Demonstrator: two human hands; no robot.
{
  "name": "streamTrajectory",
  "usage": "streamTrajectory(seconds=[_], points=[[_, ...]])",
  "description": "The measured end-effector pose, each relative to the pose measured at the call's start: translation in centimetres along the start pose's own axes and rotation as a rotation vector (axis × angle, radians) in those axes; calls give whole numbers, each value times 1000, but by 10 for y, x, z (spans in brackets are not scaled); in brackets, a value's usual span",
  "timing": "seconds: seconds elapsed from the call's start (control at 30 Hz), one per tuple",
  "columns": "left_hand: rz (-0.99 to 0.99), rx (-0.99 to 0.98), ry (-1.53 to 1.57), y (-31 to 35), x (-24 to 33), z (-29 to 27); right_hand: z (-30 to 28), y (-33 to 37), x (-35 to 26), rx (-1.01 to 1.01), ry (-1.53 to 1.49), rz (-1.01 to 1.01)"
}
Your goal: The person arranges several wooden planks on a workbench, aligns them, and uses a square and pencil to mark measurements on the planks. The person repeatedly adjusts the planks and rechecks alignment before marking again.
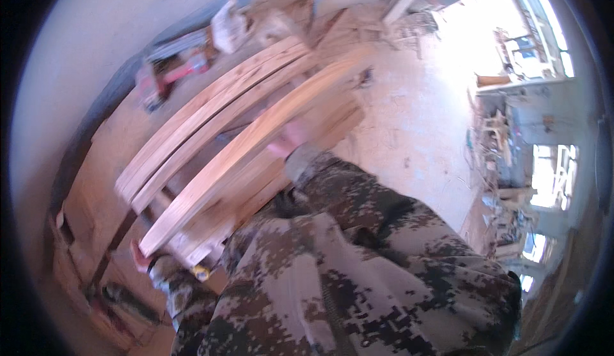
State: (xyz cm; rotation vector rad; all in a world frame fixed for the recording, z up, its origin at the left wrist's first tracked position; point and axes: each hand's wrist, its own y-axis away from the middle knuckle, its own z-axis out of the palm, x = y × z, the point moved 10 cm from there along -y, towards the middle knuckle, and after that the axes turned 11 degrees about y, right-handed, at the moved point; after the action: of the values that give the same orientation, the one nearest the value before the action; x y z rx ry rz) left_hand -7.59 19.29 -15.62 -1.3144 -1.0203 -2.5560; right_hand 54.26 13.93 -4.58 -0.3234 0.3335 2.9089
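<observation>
A long pale wooden beam [249, 135] runs slantwise from the lower left to the upper right. At its near-left end my left hand [139, 257] is closed round the wood, with part of the fingers hidden. My right hand [288, 140], smeared by motion, grips the same beam near its middle, from the side closest to me. Beyond it, two more wooden beams [208, 122] lie side by side, a dark gap between them. Wider boards [256, 183] lie under and on the near side of the held beam.
Against the wall at the upper left are a red tool [187, 68] and a crumpled white bag [228, 28]. A small yellow thing [201, 272] sits near my left wrist. Pale floor [409, 138] stretches right, toward cluttered timber [499, 138] along the windowed wall.
</observation>
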Motion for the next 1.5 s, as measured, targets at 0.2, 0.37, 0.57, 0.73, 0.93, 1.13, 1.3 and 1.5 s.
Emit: streamTrajectory(seconds=[0.2,0.37,0.57,0.73,0.93,1.13,1.3,1.5], points=[[198,28,343,46,7,31,-16,14,-7,147,-8,-22],[39,-24,570,81,10,70,-19,26,-7,332,134,-40],[-33,-198,592,88,12,84,-3,36,0,89,164,-4],[-50,-204,571,86,4,83,-15,38,0,-132,228,35],[-36,29,199,64,-12,45,-69,67,-15,188,746,59],[-73,-10,-315,14,-29,-27,-110,109,-1,663,563,244],[152,-139,-1014,-30,11,-16,-121,132,-18,870,1051,517],[-421,89,-395,-76,-42,40,-97,136,-34,879,1395,658]])
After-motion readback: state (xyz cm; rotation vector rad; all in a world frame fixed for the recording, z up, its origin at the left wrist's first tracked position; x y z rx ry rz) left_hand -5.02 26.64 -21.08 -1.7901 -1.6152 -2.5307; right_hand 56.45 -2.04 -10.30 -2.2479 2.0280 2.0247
